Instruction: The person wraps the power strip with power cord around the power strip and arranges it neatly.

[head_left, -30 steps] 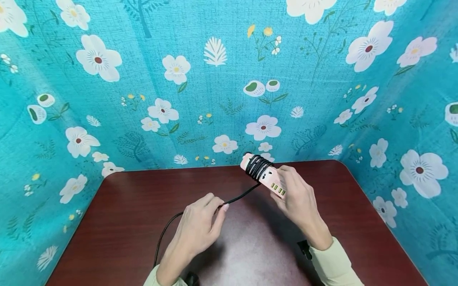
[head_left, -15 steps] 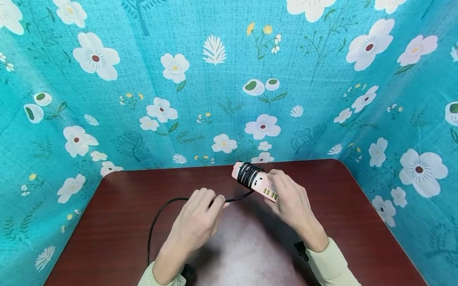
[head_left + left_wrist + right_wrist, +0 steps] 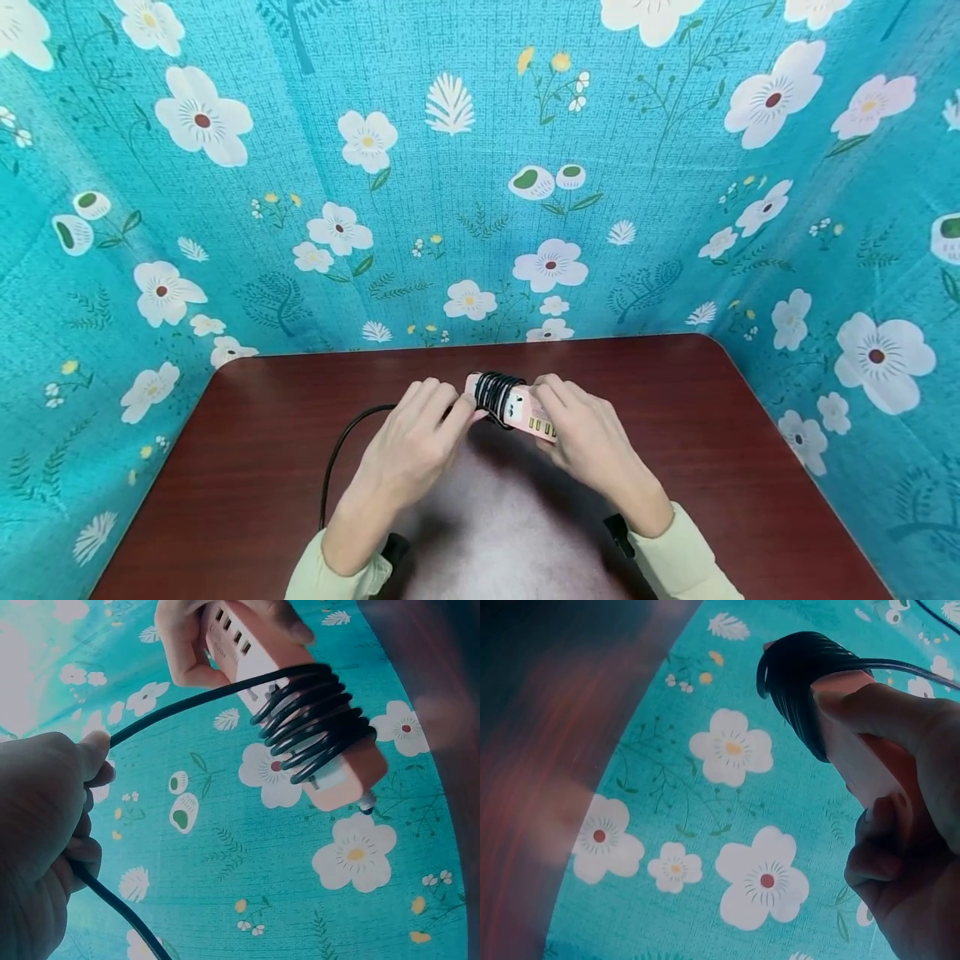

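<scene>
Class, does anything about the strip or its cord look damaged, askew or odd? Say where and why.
Nothing looks plainly damaged. The one oddity is the cord, wound round one end of the strip: its turns sit unevenly, bunched along one edge and gapped towards the other.

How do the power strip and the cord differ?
The power strip is pink and white; the cord is black. The power strip is chunky; the cord is thin, partly wound around it. The right hand grips the power strip; the left hand, the cord. Both are held.
</scene>
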Demonstrator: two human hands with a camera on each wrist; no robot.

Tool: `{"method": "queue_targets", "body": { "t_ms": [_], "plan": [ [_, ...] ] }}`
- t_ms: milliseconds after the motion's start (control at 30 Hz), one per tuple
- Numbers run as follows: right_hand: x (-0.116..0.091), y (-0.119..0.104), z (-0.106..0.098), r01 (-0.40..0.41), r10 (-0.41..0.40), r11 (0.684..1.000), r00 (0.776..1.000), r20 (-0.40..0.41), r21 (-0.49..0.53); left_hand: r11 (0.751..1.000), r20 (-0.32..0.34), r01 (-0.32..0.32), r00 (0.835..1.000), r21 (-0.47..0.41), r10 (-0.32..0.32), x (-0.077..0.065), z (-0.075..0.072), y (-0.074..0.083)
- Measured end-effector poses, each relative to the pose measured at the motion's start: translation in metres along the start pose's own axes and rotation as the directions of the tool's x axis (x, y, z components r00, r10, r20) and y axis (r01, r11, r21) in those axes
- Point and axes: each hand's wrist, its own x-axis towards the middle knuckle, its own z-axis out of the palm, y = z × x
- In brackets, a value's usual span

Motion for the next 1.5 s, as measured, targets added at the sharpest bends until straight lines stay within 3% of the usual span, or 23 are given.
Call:
{"method": "queue_targets", "body": {
  "t_ms": [233,433,567,667,800,933,1100,1300,1400,1500],
  "plan": [
    [0.001,-0.008,0.002,0.038,-0.04,0.999,0.998,0.048,0.028,0.999,0.0,0.007,1.0,-0.033,-0.007,0.0,0.0,-0.008],
    [0.0,-0.01,0.002,0.063,-0.076,0.991,0.99,0.117,0.115,0.996,0.029,-0.005,1.0,-0.086,0.007,-0.002,0.002,-0.014],
    [-0.002,-0.014,0.0,0.074,-0.105,0.979,0.981,0.161,0.187,0.988,0.061,0.023,0.998,-0.151,-0.013,-0.005,0.001,-0.019],
    [-0.002,-0.019,-0.002,0.055,-0.116,0.955,0.974,0.197,0.291,0.976,0.07,0.061,0.996,-0.211,-0.047,-0.009,0.0,-0.023],
    [-0.002,-0.026,-0.004,0.037,-0.15,0.892,0.964,0.219,0.45,0.952,0.069,0.098,0.994,-0.289,-0.081,-0.013,0.003,-0.029],
    [-0.002,-0.033,-0.009,0.051,-0.183,0.863,0.959,0.216,0.503,0.929,0.078,0.13,0.991,-0.348,-0.11,-0.018,0.01,-0.034],
    [-0.001,-0.039,-0.016,0.078,-0.214,0.849,0.955,0.206,0.523,0.876,0.075,0.165,0.986,-0.453,-0.146,-0.025,0.016,-0.037],
    [-0.001,-0.04,-0.018,0.119,-0.244,0.792,0.961,0.131,0.599,0.801,0.137,0.239,0.971,-0.549,-0.196,-0.03,0.017,-0.042],
    [-0.002,-0.04,-0.018,0.136,-0.252,0.752,0.963,0.09,0.645,0.737,0.199,0.299,0.954,-0.606,-0.223,-0.033,0.019,-0.045],
    [-0.001,-0.041,-0.017,0.159,-0.271,0.697,0.961,0.051,0.699,0.634,0.285,0.375,0.927,-0.676,-0.244,-0.038,0.025,-0.047]
  ]
}}
